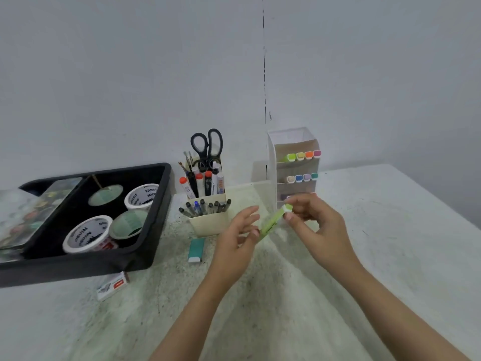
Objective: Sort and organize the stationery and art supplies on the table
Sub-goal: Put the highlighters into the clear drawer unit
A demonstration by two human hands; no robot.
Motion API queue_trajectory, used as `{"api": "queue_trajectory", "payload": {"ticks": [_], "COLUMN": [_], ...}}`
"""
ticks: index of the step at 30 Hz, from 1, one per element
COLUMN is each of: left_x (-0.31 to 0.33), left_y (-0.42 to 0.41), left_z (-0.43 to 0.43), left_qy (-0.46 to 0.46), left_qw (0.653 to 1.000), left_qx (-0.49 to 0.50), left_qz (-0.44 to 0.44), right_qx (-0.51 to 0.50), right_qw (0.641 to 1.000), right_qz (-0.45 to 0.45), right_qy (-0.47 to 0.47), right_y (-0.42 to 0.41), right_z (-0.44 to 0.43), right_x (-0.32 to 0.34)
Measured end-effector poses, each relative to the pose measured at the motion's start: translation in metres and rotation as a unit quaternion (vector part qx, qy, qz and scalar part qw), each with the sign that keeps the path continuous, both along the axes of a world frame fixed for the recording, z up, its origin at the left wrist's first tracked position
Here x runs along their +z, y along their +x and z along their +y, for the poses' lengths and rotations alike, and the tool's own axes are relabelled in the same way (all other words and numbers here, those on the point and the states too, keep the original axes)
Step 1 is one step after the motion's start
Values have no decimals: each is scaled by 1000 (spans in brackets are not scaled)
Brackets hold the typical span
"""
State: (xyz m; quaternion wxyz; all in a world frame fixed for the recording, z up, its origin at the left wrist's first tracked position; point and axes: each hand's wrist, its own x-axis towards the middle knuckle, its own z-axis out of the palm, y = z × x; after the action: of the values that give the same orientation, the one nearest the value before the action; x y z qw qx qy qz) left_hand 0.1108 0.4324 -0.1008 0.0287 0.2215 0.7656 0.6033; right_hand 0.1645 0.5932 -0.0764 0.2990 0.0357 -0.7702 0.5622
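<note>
A lime-green highlighter [272, 222] with a white cap tilts above the table's centre, cap end up toward 1 o'clock, pinched there by the right hand [318, 226] while the left hand [234, 243] holds its lower end. At 12 o'clock a cream pen holder [209, 225] stands upright, packed with dark pens in front, red-capped markers behind and black-handled scissors [207, 147] standing handles-up. A clear tiered organizer [295, 142] at 1 o'clock shows rows of pastel highlighters. A teal highlighter [196, 250] lies flat just before the holder. At 9 o'clock a black tray [156, 217] holds white paint tubs [87, 234]; a small white-and-red box [113, 285] lies at 8 o'clock.
</note>
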Motion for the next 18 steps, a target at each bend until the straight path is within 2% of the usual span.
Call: {"api": "queue_trajectory", "payload": {"ticks": [5,11,15,18], "left_x": [25,64,79,78], "left_y": [-21,-67,-91,-100], "left_z": [20,39,46,45], "left_qy": [-71,-167,-220,-209], "left_qw": [992,943,925,927], "left_qx": [-5,-2,-23,-39], "left_qz": [108,287,310,310], "right_qx": [-94,-153,-156,-157], "right_qw": [983,948,925,903], "right_qz": [143,226,254,270], "right_qy": [73,164,234,295], "right_y": [2,-15,-26,-32], "right_z": [19,36,40,41], "right_x": [44,84,85,83]}}
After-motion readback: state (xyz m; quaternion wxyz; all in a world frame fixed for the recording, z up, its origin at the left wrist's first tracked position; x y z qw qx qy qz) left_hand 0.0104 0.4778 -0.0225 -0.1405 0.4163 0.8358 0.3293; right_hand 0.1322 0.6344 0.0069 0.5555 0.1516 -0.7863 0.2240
